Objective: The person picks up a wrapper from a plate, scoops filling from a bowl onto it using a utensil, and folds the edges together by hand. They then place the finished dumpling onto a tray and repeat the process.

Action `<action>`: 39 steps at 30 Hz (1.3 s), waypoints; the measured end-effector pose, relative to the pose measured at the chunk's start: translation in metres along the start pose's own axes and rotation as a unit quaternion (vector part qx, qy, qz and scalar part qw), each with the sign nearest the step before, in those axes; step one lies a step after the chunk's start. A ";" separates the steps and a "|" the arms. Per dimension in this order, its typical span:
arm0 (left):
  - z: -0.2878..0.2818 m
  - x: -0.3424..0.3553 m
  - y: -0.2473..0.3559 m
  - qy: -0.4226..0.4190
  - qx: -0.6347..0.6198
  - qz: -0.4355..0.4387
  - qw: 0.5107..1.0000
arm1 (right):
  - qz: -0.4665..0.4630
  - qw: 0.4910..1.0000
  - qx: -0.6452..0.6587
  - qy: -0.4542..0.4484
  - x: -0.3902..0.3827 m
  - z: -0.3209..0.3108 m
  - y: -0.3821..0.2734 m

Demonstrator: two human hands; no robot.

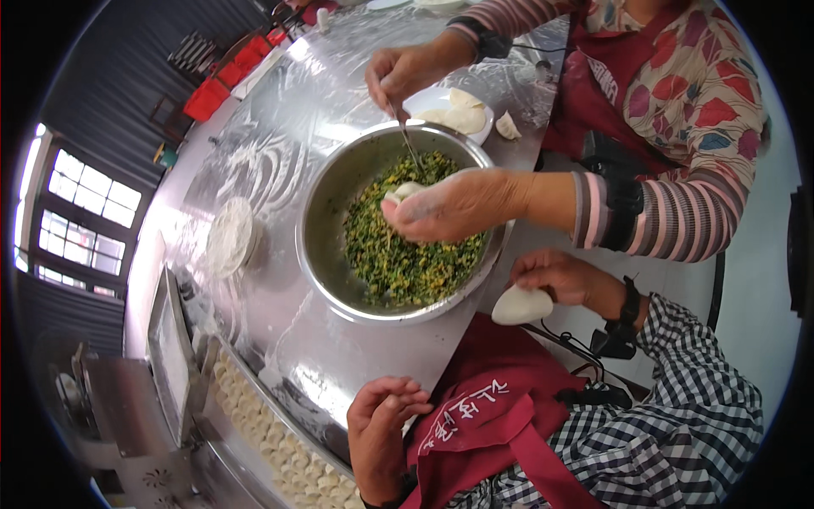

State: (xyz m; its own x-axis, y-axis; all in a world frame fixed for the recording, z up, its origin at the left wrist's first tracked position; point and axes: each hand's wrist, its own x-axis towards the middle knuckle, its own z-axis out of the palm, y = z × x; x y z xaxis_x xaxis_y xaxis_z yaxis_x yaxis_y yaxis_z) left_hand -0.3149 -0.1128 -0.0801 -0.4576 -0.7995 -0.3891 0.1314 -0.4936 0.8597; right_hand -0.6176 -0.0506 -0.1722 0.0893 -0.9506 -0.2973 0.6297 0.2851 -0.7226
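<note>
My left hand (386, 428) hangs at the table's front edge by my red apron, loosely cupped, its fingers part bent and nothing visible in them. In my right hand (560, 280) I pinch a round, pale dough wrapper (521, 306) by its edge, just off the table's right side. Beyond it stands a large steel bowl (315, 246) of chopped green and yellow filling (398, 263). Over this bowl, a co-worker in striped sleeves cups a dumpling wrapper (405, 191) in one hand (462, 208). The other hand (407, 76) holds a thin metal utensil (411, 144) in the filling.
A white plate (481, 134) with folded dough pieces (458, 114) lies behind the bowl, a single dumpling (508, 125) beside it. Left of the bowl is a floured stack of round wrappers (231, 237). A tray of many dumplings (263, 433) runs along the lower left, near metal equipment (127, 407).
</note>
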 end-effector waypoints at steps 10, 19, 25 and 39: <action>-0.028 0.006 -0.017 -0.056 -0.104 -0.054 0.992 | -0.032 0.995 0.031 -0.084 0.021 0.108 0.005; -0.032 0.012 -0.021 -0.139 -0.334 -0.066 0.930 | -0.447 0.758 -0.421 -0.219 0.040 0.166 0.023; -0.036 0.010 -0.022 -0.030 -0.247 -0.024 0.968 | -0.431 0.791 -0.425 -0.083 0.042 0.138 0.018; -0.021 0.008 -0.011 0.025 -0.214 0.048 0.975 | -0.269 0.875 -0.391 -0.094 0.035 0.146 0.027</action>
State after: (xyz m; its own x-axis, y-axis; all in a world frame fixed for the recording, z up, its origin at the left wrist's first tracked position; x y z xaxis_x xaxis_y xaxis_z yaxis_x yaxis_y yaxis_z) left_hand -0.3018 -0.1208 -0.0991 -0.3831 -0.8595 -0.3383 0.5312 -0.5047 0.6805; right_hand -0.4848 -0.0944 -0.1107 0.1149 -0.9554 0.2720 -0.0950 -0.2831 -0.9544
